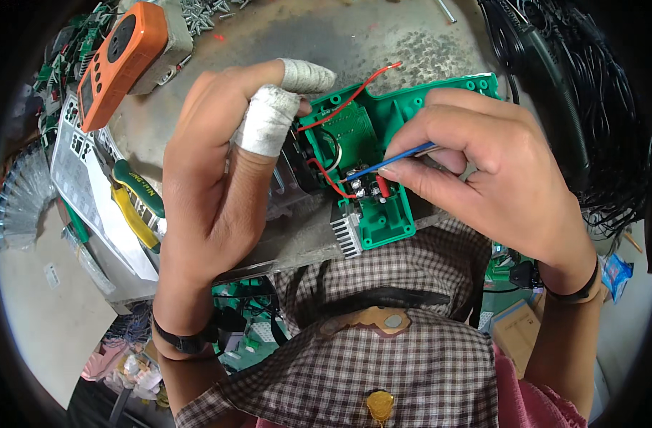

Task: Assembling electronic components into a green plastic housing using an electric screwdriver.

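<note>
A green plastic housing (381, 230) with a green circuit board (354, 135) inside lies at the table's front edge. My left hand (215, 164), white tape round two fingers, is closed at the housing's left side; what the fingertips grip there is partly hidden. My right hand (486, 150) pinches a slim blue tool (397, 161), its tip down among the small components beside a red cylindrical part (383, 187). One red wire (354, 94) rises from the housing, its bare end loose. Another red wire (326, 175) runs to the components. A finned metal heatsink (346, 235) sticks out at the near left corner.
Yellow-and-green pliers (135, 207) rest on printed paper (101, 192) at left. An orange meter (122, 60) leans on a block behind. Screws (201, 14) are heaped at the far edge. Black cables (589, 85) are piled at right. Checked cloth (383, 357) covers my lap.
</note>
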Tool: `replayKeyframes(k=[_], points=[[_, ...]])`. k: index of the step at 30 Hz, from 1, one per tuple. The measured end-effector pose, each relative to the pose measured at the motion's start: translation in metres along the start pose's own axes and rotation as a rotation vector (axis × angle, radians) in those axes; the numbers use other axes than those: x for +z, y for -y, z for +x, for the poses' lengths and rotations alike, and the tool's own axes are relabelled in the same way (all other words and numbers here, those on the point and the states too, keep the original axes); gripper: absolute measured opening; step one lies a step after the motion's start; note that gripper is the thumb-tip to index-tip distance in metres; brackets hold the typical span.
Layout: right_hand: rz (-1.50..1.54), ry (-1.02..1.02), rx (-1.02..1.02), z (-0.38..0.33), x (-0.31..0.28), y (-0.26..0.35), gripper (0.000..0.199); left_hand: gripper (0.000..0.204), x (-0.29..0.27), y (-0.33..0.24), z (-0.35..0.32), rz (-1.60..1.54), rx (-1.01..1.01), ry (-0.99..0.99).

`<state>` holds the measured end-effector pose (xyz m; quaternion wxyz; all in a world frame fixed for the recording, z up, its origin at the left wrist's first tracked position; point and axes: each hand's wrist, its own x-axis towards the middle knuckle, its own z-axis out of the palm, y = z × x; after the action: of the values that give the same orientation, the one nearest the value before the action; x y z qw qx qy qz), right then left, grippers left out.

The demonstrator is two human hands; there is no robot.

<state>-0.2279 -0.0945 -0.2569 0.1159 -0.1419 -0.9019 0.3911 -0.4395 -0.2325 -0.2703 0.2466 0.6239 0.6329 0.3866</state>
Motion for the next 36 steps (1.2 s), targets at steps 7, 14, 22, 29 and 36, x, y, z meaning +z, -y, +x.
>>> replayKeyframes(k=[7, 14, 22, 29, 36], points=[[-0.021, 0.005, 0.0, 0.001, 0.0, 0.001, 0.013, 0.033, 0.002, 0.0, 0.002, -0.002, 0.011, 0.013], [-0.038, 0.019, -0.024, 0.005, 0.0, 0.002, 0.015, 0.033, 0.003, -0.004, 0.005, -0.004, 0.009, 0.014], [-0.063, -0.051, -0.105, 0.007, 0.005, -0.007, 0.016, 0.031, 0.012, -0.008, 0.01, -0.187, -0.058, 0.008], [-0.016, -0.11, -0.173, -0.002, 0.008, -0.003, 0.035, 0.056, -0.001, -0.017, 0.026, -0.351, -0.284, 0.24], [0.169, -0.242, 0.022, -0.009, 0.024, 0.0, 0.064, 0.076, -0.007, -0.016, 0.042, -0.049, -0.161, 0.472]])
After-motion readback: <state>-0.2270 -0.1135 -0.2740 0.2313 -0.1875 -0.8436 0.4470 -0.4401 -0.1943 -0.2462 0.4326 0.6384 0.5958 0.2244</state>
